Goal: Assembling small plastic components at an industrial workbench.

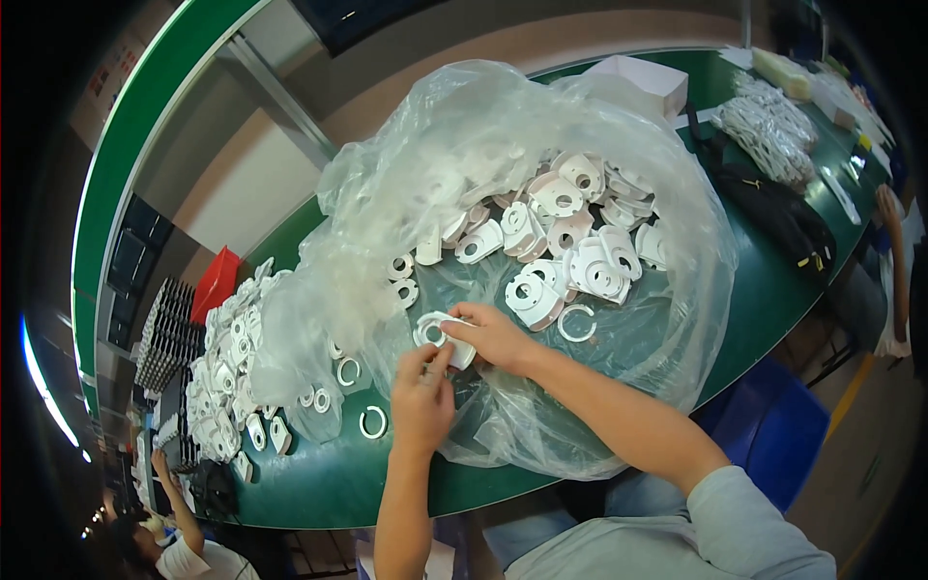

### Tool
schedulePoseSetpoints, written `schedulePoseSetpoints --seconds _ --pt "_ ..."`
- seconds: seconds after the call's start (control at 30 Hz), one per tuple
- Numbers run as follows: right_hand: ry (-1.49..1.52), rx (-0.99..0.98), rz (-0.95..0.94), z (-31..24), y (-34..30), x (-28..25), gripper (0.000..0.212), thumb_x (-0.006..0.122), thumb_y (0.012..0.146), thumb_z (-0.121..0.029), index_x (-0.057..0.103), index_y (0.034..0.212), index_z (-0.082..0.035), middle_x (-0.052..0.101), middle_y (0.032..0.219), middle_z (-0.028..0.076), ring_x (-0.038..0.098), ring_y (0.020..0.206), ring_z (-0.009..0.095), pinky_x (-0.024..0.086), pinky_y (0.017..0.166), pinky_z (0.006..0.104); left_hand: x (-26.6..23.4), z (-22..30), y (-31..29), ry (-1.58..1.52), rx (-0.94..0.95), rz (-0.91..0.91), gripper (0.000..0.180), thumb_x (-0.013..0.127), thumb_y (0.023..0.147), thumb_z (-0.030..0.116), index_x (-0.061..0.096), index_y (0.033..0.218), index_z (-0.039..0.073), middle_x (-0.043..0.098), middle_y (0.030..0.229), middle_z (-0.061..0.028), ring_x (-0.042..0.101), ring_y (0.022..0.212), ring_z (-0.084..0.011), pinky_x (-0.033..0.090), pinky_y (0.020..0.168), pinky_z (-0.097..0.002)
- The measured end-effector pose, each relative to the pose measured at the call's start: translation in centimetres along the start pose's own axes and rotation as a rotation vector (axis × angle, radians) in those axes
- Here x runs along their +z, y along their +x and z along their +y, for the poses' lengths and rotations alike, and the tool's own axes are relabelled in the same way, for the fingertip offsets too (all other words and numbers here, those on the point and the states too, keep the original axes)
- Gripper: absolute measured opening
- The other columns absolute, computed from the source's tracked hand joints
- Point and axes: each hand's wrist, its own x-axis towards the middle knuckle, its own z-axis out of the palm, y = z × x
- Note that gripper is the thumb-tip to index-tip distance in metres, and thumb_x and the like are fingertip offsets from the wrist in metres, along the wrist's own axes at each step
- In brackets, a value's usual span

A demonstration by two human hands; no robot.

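Note:
In front of my body, a white plastic part with a rounded end and a round hole (463,355) is held between both hands above the open plastic bag. My right hand (495,338) grips it from the right, thumb and fingers closed on its edge. My left hand (423,398) pinches its lower left side near the hole, with fingers partly hidden. Beyond my hands, the clear plastic bag (396,145) lies spread open with many similar white parts (527,295) heaped inside. A loose white C-shaped ring (577,324) lies right of my right hand; another split ring (373,422) lies left of my left hand.
A heap of white parts (227,362) covers the green table's left end, beside a red bin (216,284) and stacked dark trays (164,333). At right are a black bag (773,208), wrapped white pieces (768,126) and a blue bin (773,425). Co-workers sit at both ends.

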Motion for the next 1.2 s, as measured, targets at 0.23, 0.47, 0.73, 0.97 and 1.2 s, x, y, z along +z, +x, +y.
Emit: schedulePoseSetpoints --seconds 0.23,0.47,0.73,0.97,1.2 --pt "0.137 0.006 -0.093 0.1 -0.1 0.5 0.018 0.054 0.092 -0.016 0.053 0.107 -0.004 0.065 0.086 0.003 0.061 0.073 0.007 0.047 0.058 0.0207 -0.3 -2.3 -0.7 -0.804 -0.696 0.336 0.024 0.058 0.084 -0.002 0.061 0.108 -0.002 0.059 0.094 -0.0068 0.056 0.08 -0.011 0.047 0.059 -0.0222" --pt "0.029 -0.066 -0.208 -0.2 -0.5 1.2 0.022 0.053 0.091 -0.008 0.055 0.112 -0.002 0.063 0.098 0.004 0.058 0.089 0.009 0.046 0.079 0.0244 -0.3 -2.6 -0.6 -0.794 -0.622 0.345 0.018 0.06 0.084 -0.003 0.063 0.102 -0.005 0.063 0.092 -0.007 0.058 0.077 -0.0105 0.047 0.061 -0.0222" --pt "-0.158 -0.13 -0.263 0.1 -0.5 0.9 0.023 0.054 0.089 -0.003 0.059 0.112 -0.002 0.062 0.102 0.002 0.057 0.091 0.008 0.046 0.082 0.0243 -1.0 -2.3 -0.6 -0.763 -0.518 0.367 0.014 0.065 0.08 -0.004 0.065 0.094 -0.004 0.062 0.088 -0.0067 0.058 0.073 -0.0106 0.047 0.061 -0.0213" --pt "-0.066 -0.103 -0.262 -0.4 -1.0 1.6 0.025 0.051 0.089 -0.002 0.059 0.112 -0.002 0.061 0.103 0.003 0.056 0.094 0.009 0.045 0.084 0.025 -1.3 -2.4 -0.6 -0.846 -0.612 0.347 0.009 0.062 0.083 -0.003 0.064 0.091 -0.006 0.063 0.076 -0.0071 0.059 0.065 -0.0124 0.047 0.06 -0.0225" --pt "-0.112 -0.151 -0.225 -0.3 -1.1 1.7 0.02 0.055 0.088 -0.01 0.058 0.106 -0.001 0.06 0.095 0.002 0.053 0.087 0.008 0.043 0.078 0.0251 -1.1 -2.6 -0.5 -0.901 -0.649 0.348 0.009 0.061 0.083 -0.002 0.064 0.09 -0.007 0.063 0.075 -0.0087 0.059 0.061 -0.0143 0.048 0.057 -0.0247"
